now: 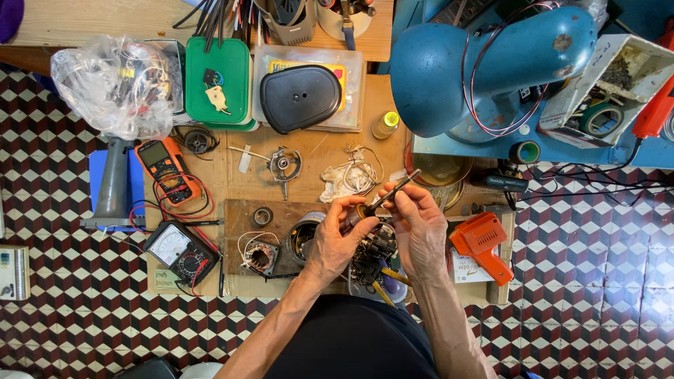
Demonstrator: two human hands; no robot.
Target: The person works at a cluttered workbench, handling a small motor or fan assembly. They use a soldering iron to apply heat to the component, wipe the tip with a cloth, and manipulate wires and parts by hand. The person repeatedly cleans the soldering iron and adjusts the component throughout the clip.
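Two meters lie at the left of the low bench: an orange digital multimeter (166, 168) and, nearer the person, a black analog meter (181, 251). At centre the left hand (337, 238) pinches a small round part (363, 210) in closed fingers, and the right hand (420, 223), just beside it, grips one thin dark tool (395, 189) whose tip touches that part. One orange power-tool housing (483, 244) lies to the right of both hands.

Bare wood ahead – metal bracket (283, 164) left, white rag (349, 180) right.
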